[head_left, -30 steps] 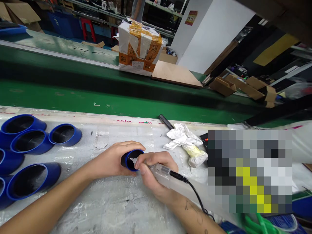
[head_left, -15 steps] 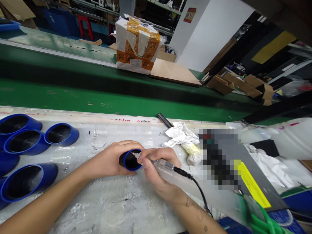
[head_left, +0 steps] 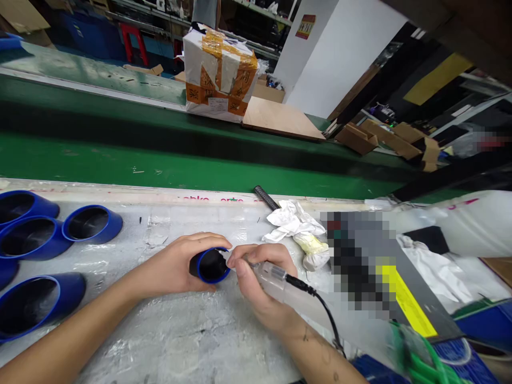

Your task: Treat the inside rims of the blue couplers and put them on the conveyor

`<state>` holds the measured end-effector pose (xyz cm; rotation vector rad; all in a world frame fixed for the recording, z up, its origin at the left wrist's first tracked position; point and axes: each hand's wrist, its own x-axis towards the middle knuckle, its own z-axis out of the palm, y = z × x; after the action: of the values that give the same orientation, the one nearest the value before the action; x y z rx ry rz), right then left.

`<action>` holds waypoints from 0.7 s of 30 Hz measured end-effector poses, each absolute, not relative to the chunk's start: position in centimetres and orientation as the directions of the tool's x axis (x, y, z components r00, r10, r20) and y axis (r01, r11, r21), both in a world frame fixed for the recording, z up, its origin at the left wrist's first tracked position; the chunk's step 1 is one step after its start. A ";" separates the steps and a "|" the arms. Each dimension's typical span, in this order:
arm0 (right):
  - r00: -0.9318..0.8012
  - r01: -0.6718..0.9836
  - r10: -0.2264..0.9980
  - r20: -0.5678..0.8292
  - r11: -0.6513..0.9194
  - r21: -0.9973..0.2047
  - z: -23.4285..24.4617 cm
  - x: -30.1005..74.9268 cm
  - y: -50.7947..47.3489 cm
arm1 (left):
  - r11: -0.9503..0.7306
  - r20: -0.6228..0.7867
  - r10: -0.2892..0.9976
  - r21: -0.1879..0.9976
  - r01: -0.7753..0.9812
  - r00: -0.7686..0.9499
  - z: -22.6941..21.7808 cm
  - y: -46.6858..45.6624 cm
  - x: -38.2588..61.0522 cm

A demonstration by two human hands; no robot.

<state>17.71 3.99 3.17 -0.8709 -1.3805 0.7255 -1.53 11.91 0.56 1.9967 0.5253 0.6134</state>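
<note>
My left hand is wrapped round the side of a small blue tube-shaped cup with a dark inside. The cup is tilted, its round opening facing right and up towards me. In my right hand is a clear glue syringe, gripped like a pen, with a black hose plugged into its back end. Its pale tapered nozzle points left at the upper right rim of the cup. Whether the tip touches the rim I cannot tell. Any glue is too small to make out.
Several larger blue cups stand at the left. Crumpled white tissue and a black ruler-like strip lie beyond my right hand. A grey, partly blurred box stands at the right. Behind runs a green conveyor belt with a taped carton beyond.
The cup and my left hand have shifted slightly left. The nozzle has gone from over the opening to the cup's upper right rim. The whole view has also shifted a little.
</note>
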 end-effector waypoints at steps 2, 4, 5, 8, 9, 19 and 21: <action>0.071 0.057 0.860 0.505 0.502 -0.863 3.2 17.8 3.9 | -0.460 0.200 0.584 0.880 0.118 0.787 0.7 11.9 -1.6; 0.073 0.047 0.862 0.501 0.499 -0.865 3.3 17.9 3.8 | -0.459 0.193 0.581 0.880 0.122 0.791 0.7 11.9 -1.6; 0.077 0.043 0.862 0.501 0.499 -0.866 3.3 18.0 3.8 | -0.456 0.189 0.581 0.881 0.124 0.792 0.7 11.9 -1.7; 0.081 0.030 0.865 0.495 0.495 -0.869 3.3 18.1 3.7 | -0.443 0.170 0.584 0.886 0.135 0.793 0.6 11.9 -1.8; 0.081 0.027 0.865 0.495 0.495 -0.869 3.3 18.2 3.7 | -0.439 0.164 0.586 0.887 0.140 0.793 0.5 11.9 -1.8; 0.096 0.137 0.864 0.494 0.480 -0.867 3.1 18.7 3.3 | -0.419 0.133 0.596 0.893 0.164 0.792 0.7 11.9 -1.9; 0.095 0.143 0.870 0.484 0.470 -0.871 3.1 18.7 3.2 | -0.408 0.121 0.601 0.896 0.173 0.790 0.8 11.9 -1.9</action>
<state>18.70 3.25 3.08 -0.9696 -1.3924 0.6887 -1.93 11.86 0.76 1.9686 0.5809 0.5320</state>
